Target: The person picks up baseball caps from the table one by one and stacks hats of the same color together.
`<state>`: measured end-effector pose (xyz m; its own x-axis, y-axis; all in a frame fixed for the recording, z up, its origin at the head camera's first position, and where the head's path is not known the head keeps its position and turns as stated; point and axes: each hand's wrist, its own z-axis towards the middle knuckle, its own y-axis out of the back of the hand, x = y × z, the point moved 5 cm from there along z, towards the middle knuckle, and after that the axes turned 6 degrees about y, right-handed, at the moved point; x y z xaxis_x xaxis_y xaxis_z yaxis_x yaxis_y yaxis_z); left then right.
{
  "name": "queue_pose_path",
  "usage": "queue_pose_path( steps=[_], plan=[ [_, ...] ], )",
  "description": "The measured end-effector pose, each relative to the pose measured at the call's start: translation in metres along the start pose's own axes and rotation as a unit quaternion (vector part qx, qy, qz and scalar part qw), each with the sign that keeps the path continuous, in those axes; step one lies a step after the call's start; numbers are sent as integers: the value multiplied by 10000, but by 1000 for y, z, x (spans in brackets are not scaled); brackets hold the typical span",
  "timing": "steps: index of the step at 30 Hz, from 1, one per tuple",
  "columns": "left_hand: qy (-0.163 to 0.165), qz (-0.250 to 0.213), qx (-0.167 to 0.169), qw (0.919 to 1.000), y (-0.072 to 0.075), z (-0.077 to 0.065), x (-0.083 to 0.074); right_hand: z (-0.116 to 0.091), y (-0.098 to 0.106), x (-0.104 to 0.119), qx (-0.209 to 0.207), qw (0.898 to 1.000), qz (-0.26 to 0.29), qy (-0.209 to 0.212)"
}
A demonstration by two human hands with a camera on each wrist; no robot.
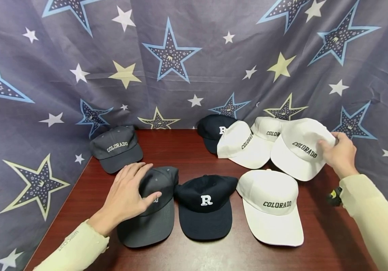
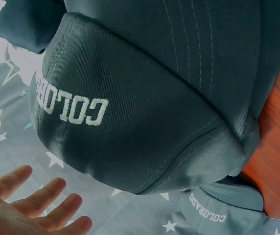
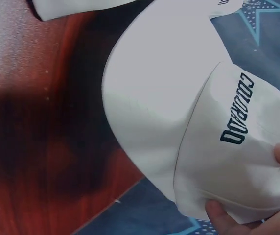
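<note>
My right hand (image 1: pixel 343 154) grips the crown of a white cap (image 1: pixel 299 131) lettered COLORADO at the back right. In the right wrist view, the fingertips press into the crown of this white cap (image 3: pixel 218 166), with its brim pointing away from the hand. My left hand (image 1: pixel 126 195) is spread over the left side of a dark grey cap (image 1: pixel 153 229) in the front row, partly covering its lettering. The left wrist view has the fingers of the left hand (image 2: pixel 32 205) apart from the grey cap (image 2: pixel 125 93), holding nothing.
Beside the grey cap sit a navy cap (image 1: pixel 204 222) with an R and a white cap (image 1: pixel 272 226). Behind are another grey cap (image 1: pixel 116 146), a navy cap (image 1: pixel 212 126) and two overlapping white caps (image 1: pixel 236 141). A star-patterned cloth (image 1: pixel 214 56) hangs behind the reddish-brown table (image 1: pixel 167 150).
</note>
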<state>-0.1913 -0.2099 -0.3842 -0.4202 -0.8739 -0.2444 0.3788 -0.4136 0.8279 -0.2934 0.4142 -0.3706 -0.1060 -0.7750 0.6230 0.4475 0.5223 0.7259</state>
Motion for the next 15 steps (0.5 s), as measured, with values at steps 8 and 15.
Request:
queue_pose_path(
  steps=[8, 15],
  plan=[
    [-2, -24, 47, 10000, 0, 1, -1, -6, 23, 23, -292, 9990, -11, 330],
    [35, -31, 132, 9999, -1, 2, -1, -15, 43, 42, -216, 9968, -107, 760]
  ],
)
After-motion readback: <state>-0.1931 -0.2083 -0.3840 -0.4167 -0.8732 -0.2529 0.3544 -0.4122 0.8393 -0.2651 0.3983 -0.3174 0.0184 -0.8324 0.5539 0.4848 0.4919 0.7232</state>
